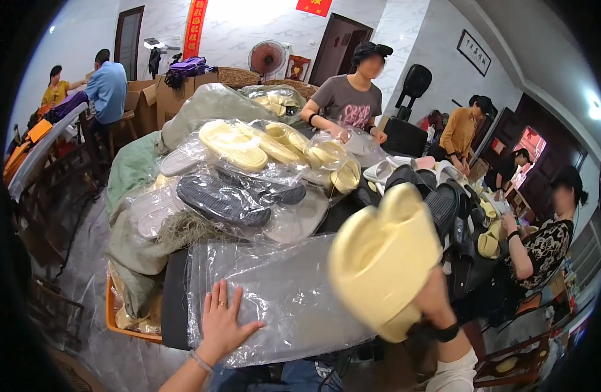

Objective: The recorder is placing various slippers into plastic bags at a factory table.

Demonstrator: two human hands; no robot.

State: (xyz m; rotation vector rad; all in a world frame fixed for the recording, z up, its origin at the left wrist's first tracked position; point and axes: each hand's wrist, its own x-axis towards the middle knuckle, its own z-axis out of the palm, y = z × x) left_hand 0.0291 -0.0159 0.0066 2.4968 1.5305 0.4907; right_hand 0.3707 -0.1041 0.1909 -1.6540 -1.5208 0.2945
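left hand (221, 321) lies spread flat on the clear plastic bag (281, 294); at its 2 o'clock, right hand (431, 302) clasps the pale yellow foam slippers (382, 258).

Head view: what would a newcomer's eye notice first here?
First, the pale yellow foam slippers held up in the right hand, large at lower right. Next, the left hand lying flat on a stack of clear plastic bags, with a pile of bagged yellow and dark slippers behind.
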